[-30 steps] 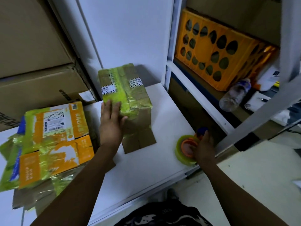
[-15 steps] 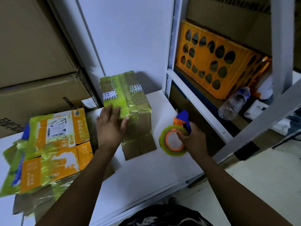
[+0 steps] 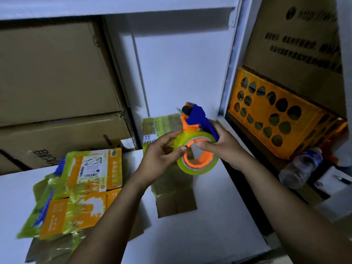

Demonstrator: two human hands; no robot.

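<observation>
Tape dispenser (image 3: 196, 135) in right hand (image 3: 226, 147) grip; left hand (image 3: 162, 155) pinches roll edge

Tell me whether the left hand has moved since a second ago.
Yes. The left hand has lifted off the taped box and gone right, to the tape dispenser gripped by the right hand.

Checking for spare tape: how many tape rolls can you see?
1. The tape roll sits on the dispenser, held by the left hand and right hand above the taped box. Others may be hidden behind the orange crate.
</observation>
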